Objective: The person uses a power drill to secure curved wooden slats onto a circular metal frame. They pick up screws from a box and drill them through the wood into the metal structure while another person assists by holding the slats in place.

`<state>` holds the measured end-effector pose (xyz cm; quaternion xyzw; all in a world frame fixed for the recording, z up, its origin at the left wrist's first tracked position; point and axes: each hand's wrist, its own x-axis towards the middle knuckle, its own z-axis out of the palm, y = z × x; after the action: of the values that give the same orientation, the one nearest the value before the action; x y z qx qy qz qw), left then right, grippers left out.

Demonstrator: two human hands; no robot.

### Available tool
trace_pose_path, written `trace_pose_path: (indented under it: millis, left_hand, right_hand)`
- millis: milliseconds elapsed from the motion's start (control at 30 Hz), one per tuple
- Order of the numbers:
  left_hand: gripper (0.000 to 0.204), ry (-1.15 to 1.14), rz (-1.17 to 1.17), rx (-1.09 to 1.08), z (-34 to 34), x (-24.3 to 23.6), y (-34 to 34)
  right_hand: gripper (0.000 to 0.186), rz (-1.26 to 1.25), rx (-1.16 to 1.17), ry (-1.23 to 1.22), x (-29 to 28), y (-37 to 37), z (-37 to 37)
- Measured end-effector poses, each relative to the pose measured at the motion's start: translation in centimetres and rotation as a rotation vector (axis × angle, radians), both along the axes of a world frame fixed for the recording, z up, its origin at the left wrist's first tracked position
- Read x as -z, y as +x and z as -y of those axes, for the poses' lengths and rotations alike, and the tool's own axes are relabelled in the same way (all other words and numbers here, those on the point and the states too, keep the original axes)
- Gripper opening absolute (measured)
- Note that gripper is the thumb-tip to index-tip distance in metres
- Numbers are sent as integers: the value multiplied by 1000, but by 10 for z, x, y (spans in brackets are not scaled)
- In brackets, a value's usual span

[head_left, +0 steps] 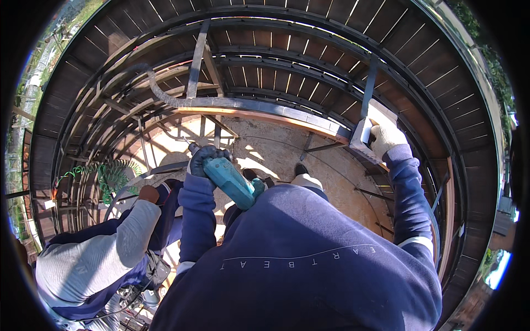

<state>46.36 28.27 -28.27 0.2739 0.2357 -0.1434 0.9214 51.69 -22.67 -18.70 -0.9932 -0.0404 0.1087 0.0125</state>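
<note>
One navy sweater (309, 276) lay nearest, and just beyond it was a single power tool (229, 181), teal, scuffed and dusty, with a thick body and a narrower dark tip. Its long axis ran aslant: the tip pointed up and to the left, away from the wearer, and the broad end came back toward the sweater. The left hand (208, 159), in a dark glove, was closed round the tool near its tip. The right hand (386, 140), in a pale glove, had its fingers bent at one white box (361, 133); whether they gripped anything could not be told. One co-worker (94, 259) in grey and navy bent at the left. Farther off, one long beam (270, 111) ended at the box, one green coiled hose (113, 181) hung at the left, and dark slats (309, 80) curved behind.
</note>
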Motion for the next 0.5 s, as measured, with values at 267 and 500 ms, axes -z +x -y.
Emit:
trace_pose_path:
  millis: [267,500]
  left_hand:
    - [19,48,60,98,-22,16,19]
    - [19,9,22,68,-17,58,33]
  right_hand:
    - [23,-35,153,21,0,1,-8]
    - [15,76,188,208,9,-7,6]
